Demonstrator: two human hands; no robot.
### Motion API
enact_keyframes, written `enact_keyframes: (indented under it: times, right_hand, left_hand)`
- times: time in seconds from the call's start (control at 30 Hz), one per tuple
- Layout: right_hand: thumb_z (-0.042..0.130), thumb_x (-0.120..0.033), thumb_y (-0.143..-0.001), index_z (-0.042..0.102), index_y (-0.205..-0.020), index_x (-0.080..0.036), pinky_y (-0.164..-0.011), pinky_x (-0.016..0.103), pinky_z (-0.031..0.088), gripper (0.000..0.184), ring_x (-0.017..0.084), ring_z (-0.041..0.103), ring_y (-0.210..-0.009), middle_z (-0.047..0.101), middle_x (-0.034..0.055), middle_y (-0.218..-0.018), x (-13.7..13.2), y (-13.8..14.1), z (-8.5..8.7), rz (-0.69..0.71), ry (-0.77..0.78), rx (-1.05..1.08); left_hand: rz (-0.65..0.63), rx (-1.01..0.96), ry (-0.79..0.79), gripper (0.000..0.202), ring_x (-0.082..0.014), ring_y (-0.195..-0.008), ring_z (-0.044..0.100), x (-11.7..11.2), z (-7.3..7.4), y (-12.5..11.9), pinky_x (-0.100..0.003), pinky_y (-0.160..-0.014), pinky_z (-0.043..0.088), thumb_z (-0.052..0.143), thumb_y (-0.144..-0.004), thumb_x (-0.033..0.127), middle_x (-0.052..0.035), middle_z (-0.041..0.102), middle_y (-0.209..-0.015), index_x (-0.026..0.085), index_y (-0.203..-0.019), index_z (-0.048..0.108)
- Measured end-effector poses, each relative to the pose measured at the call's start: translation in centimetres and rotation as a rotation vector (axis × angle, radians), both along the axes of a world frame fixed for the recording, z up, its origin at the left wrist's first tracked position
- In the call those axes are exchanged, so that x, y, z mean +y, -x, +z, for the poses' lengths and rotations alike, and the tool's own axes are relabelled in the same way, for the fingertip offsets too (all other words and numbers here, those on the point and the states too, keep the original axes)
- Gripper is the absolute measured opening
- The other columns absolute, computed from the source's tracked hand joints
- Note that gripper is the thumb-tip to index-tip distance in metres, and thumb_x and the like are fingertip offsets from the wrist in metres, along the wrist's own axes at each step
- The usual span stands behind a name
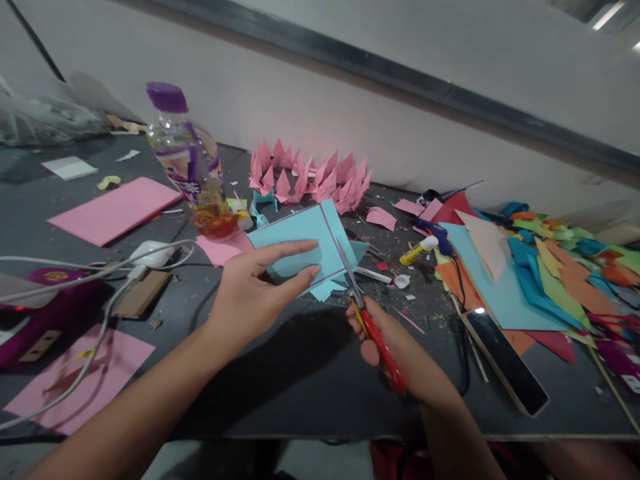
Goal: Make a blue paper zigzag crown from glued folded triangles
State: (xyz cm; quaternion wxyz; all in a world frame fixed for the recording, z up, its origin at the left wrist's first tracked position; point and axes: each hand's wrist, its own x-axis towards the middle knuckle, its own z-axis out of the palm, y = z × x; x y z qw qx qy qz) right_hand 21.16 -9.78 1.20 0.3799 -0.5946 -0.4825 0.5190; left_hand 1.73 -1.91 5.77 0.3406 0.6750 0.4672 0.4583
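My left hand (255,290) holds a light blue sheet of paper (300,243) above the dark table (300,373), thumb under it and fingers on top. My right hand (395,350) grips red-handled scissors (373,327). Their blades (349,267) reach up into the paper's right edge, along a line marked near that edge. Blue paper offcuts (330,288) lie just below the sheet.
A purple-capped bottle (193,167) stands behind the sheet, next to pink folded paper spikes (315,177). Pink sheets (117,210), white cables (100,273) and a purple device (45,300) lie at left. Coloured paper scraps (540,273), a glue stick (417,250) and a phone (505,360) lie at right.
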Motion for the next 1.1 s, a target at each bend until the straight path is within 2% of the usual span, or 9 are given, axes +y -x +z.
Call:
enact_keyframes:
  times: [0.13, 0.33, 0.43, 0.57, 0.77, 1.1]
  right_hand:
    - [0.04, -0.036, -0.088, 0.052, -0.092, -0.024, -0.051, 0.02, 0.037, 0.017, 0.011, 0.051, -0.051, 0.061, -0.0032, -0.061, 0.3, 0.0, 0.5, 0.049, 0.157, -0.138]
    - [0.042, -0.028, -0.085, 0.046, -0.088, -0.024, -0.045, 0.019, 0.032, 0.007, 0.008, 0.044, -0.045, 0.059, -0.0044, -0.059, 0.3, 0.3, 1.9, 0.14, 0.141, -0.238]
    - [0.038, -0.024, -0.085, 0.045, -0.092, -0.024, -0.042, 0.019, 0.029, 0.01, 0.008, 0.042, -0.042, 0.059, -0.0051, -0.06, 0.3, 0.4, 1.9, 0.133, 0.163, -0.239]
    - [0.038, -0.021, -0.084, 0.044, -0.089, -0.023, -0.043, 0.019, 0.03, 0.009, 0.007, 0.045, -0.044, 0.061, -0.004, -0.065, 0.3, 0.4, 1.9, 0.161, 0.118, -0.278]
    - [0.036, -0.02, -0.083, 0.043, -0.09, -0.023, -0.043, 0.02, 0.03, 0.01, 0.007, 0.043, -0.043, 0.061, -0.0043, -0.064, 0.4, 0.7, 2.3, 0.145, 0.127, -0.294]
    - [0.037, -0.022, -0.085, 0.043, -0.087, -0.023, -0.047, 0.02, 0.031, 0.006, 0.008, 0.044, -0.046, 0.061, -0.0048, -0.064, 0.4, 0.6, 2.0, 0.144, 0.081, -0.312]
  left_hand:
    - [-0.015, -0.026, -0.021, 0.028, -0.0014, -0.036, 0.019, 0.2, 0.0, 0.0, -0.017, -0.032, 0.018, 0.068, -0.069, 0.029, 0.0029, 0.065, -0.068, 0.02, -0.095, 0.073]
    - [-0.028, -0.034, -0.027, 0.027, -0.0011, -0.036, 0.019, 0.2, -0.2, 0.1, -0.016, -0.031, 0.02, 0.068, -0.069, 0.028, 0.0026, 0.067, -0.07, 0.021, -0.094, 0.073]
    - [-0.031, -0.031, -0.035, 0.027, -0.0011, -0.036, 0.019, 0.2, -0.1, 0.1, -0.016, -0.031, 0.019, 0.068, -0.069, 0.028, 0.002, 0.068, -0.07, 0.021, -0.095, 0.073]
    - [-0.035, -0.031, -0.041, 0.027, -0.0011, -0.036, 0.02, 0.3, -0.2, 0.1, -0.015, -0.031, 0.02, 0.067, -0.07, 0.028, 0.0013, 0.068, -0.07, 0.02, -0.095, 0.073]
    - [-0.049, -0.053, -0.034, 0.026, -0.0007, -0.036, 0.02, 0.2, -0.3, 0.2, -0.015, -0.031, 0.022, 0.068, -0.069, 0.028, 0.0022, 0.067, -0.069, 0.02, -0.093, 0.073]
    - [-0.064, -0.067, 0.019, 0.028, -0.0016, -0.036, 0.022, 0.1, -0.1, 0.0, -0.016, -0.031, 0.019, 0.068, -0.068, 0.03, 0.0017, 0.066, -0.065, 0.019, -0.093, 0.073]
